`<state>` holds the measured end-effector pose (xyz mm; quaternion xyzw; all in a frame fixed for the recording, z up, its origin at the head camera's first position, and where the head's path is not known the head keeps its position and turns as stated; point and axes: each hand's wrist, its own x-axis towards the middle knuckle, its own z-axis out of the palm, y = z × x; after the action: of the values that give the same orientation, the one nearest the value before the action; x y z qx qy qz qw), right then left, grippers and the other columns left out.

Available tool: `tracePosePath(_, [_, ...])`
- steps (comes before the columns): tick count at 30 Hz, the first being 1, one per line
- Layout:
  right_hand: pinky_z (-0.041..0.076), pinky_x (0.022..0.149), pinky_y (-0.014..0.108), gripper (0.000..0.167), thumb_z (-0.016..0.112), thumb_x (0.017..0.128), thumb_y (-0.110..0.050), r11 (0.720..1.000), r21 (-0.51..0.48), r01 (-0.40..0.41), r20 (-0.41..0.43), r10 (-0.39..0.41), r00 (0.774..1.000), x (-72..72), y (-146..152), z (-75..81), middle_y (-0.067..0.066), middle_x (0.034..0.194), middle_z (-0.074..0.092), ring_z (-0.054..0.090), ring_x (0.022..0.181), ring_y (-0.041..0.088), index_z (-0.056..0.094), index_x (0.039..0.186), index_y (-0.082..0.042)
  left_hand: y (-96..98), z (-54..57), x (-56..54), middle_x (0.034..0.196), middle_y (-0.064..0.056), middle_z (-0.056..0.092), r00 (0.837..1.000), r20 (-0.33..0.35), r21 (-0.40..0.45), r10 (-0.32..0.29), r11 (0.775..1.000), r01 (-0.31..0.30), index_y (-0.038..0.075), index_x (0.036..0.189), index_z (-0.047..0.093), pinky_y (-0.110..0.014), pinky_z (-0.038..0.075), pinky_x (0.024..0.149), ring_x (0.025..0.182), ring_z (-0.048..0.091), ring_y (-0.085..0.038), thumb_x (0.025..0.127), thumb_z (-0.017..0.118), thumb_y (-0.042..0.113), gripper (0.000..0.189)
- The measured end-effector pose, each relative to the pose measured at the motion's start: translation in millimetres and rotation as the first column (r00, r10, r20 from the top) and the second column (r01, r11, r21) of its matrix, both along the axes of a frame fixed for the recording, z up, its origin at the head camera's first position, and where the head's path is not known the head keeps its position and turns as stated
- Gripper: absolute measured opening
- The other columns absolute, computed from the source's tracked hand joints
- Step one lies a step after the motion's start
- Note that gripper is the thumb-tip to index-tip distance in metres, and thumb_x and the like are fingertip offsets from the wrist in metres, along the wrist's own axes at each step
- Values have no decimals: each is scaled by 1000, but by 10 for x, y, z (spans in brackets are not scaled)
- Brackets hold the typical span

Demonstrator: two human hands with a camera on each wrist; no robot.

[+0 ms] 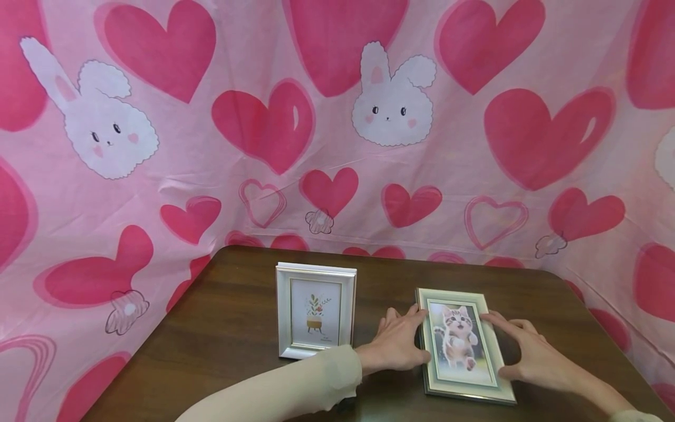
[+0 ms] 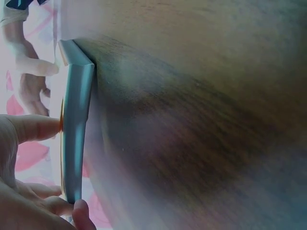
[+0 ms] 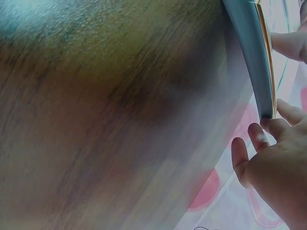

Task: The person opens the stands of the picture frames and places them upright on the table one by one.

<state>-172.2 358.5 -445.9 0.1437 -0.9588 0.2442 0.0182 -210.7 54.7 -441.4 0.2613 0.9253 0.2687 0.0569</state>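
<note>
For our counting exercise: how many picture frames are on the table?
2. The plant picture frame stands toward the left; the kitten picture frame is between the left hand and the right hand. No others show.

Head camera looks forward and down over the counter!
Low and close, both wrist views share the kitten frame, edge-on!

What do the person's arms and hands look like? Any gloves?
No gloves: the left hand and right hand are bare. The left sleeve is plain, pale cream, with a wavy cuff edge. Only a bit of the right sleeve shows, pale too.
</note>
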Motion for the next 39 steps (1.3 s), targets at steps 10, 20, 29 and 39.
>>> tracePosePath(10, [45,79,74,106,95,59,-21,1000,5,2,-28,-2,1000,29,-22,17,27,148,52,43,122,43,49,154,-11,-2,14,17,166,6,37,1000,-14,-7,2,1000,-2,29,159,49,-47,37,107,99,37,-12,82,85,37,85])
tracePosePath(20, [43,81,74,108,95,57,-18,1000,2,-11,-75,11,997,58,-25,-7,34,154,45,41,122,40,49,154,-9,-15,27,33,167,5,36,999,-30,-6,-11,1000,11,28,159,49,-46,37,105,99,37,-12,82,85,37,85])
tracePosePath(29, [40,81,75,108,95,58,-17,1000,-2,-31,-114,31,993,70,-19,-11,34,154,45,40,123,42,49,155,-9,-12,13,37,168,4,34,999,-42,-3,-19,1000,19,27,160,48,-33,35,91,99,36,-12,84,84,39,85])
tracePosePath(39, [38,83,74,111,95,57,-16,999,-5,-33,-138,32,990,98,-27,-18,34,154,44,40,123,42,48,156,-9,-40,52,82,169,3,33,997,-66,4,-31,999,31,26,161,46,-29,32,84,98,36,-11,84,83,38,86])
